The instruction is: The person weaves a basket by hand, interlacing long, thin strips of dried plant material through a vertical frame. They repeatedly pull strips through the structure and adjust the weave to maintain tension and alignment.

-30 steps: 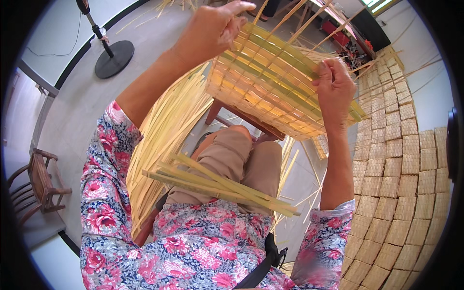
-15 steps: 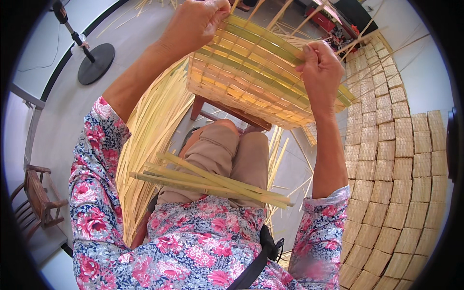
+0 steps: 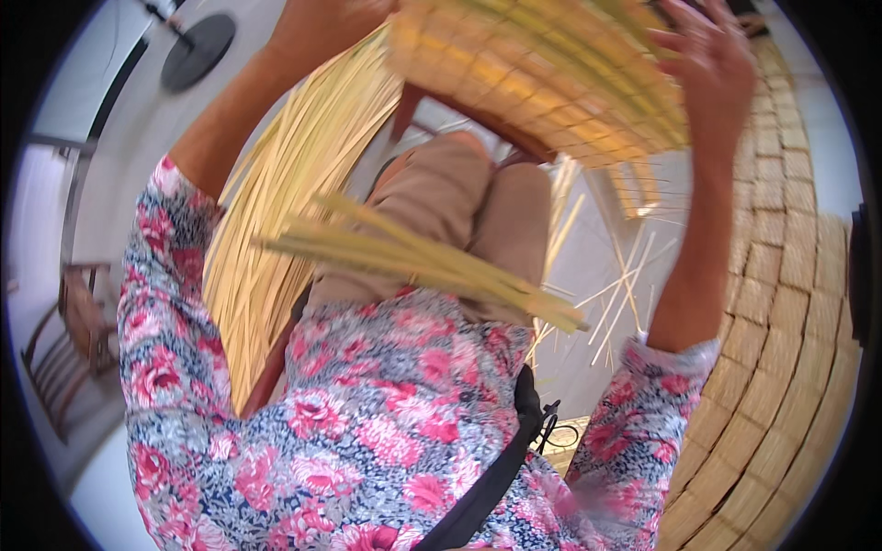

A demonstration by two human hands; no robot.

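Note:
A half-woven basket (image 3: 514, 83) of pale and green bamboo strips, blurred, rests on a dark wooden stool (image 3: 409, 110) beyond my knees. My left hand (image 3: 342, 18) is at its upper left, cut off by the frame edge, so its fingers are unclear. At the upper right my right hand (image 3: 712, 64) is beside the weave, fingers loosened and apart, smeared by motion. Several loose flat strips (image 3: 432, 266) lie across my lap. A long sheaf of split bamboo (image 3: 294, 174) lies along my left side.
Stacked woven pieces (image 3: 772, 367) line the right side. A wooden chair (image 3: 87, 321) stands at the lower left, and a black round stand base (image 3: 197, 50) at the upper left. Thin scattered strips (image 3: 625, 275) lie on the floor right of my legs.
The basket and both hands now sit higher in view as the camera shifts. My right fingers, pinched on the green strip earlier, have spread. The picture has blurred.

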